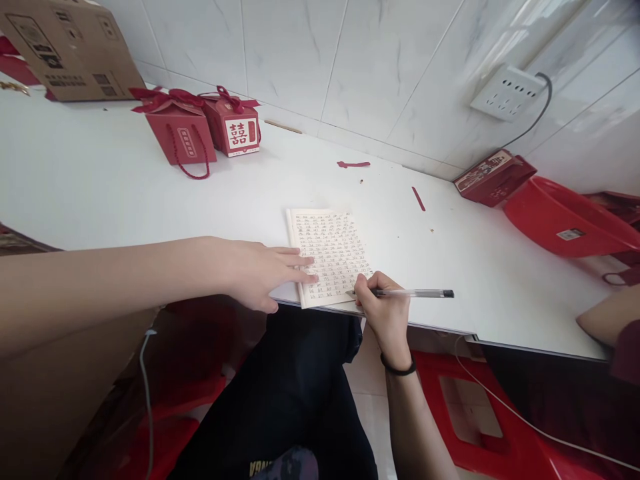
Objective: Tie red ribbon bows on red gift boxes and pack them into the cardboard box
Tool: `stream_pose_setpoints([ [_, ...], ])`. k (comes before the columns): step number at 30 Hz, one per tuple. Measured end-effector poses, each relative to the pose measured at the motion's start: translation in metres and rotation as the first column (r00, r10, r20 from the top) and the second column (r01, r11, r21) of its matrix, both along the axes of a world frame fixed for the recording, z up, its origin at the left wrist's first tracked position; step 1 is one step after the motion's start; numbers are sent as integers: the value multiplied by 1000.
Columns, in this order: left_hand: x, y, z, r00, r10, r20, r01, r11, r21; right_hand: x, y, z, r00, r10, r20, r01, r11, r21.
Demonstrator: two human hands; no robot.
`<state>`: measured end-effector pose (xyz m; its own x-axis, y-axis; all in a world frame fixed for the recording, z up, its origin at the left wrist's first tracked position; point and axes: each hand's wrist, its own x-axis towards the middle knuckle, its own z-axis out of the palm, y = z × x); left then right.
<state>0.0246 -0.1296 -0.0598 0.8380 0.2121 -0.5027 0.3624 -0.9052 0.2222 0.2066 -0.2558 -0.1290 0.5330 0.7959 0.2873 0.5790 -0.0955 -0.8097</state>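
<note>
A small notebook point(330, 250) lies at the front edge of the white table, its page filled with rows of handwritten numbers. My left hand point(265, 270) rests on the notebook's left edge, fingers stretched out and spread, with the thumb near the table edge. In my right hand point(387, 307) is a clear-barrelled pen point(420, 293), pinched between thumb and fingers. Its tip meets the page near the lower right corner, and its dark end points right. A black band circles my right wrist.
Two red gift boxes point(233, 127) and a cardboard box point(75, 53) stand at the back left. A red basin point(565, 217) sits at the right, below a white power strip point(507, 92). Another person's arm point(603, 317) rests on the right table edge. Red stools point(470, 407) stand beneath.
</note>
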Motion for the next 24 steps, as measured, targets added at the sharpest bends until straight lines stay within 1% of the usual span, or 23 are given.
stream_pose_setpoints([
  [4,-1,0,-3,999,39,35,-38,998,-42,-1,1,0,1000,1,15,-1,1000,-23],
  [8,-2,1,-6,987,114,112,-99,987,-128,0,0,-1,999,21,26,-21,1000,-4],
  [11,-3,2,-6,982,139,125,-119,980,-160,0,-1,-1,999,21,29,-21,1000,3],
  [20,-1,-1,-3,990,109,90,-98,989,-113,0,-1,0,1000,-12,0,12,1000,-24],
  [24,0,-2,-1,995,83,55,-78,994,-76,1,-1,0,1000,-2,-5,2,1000,-30],
])
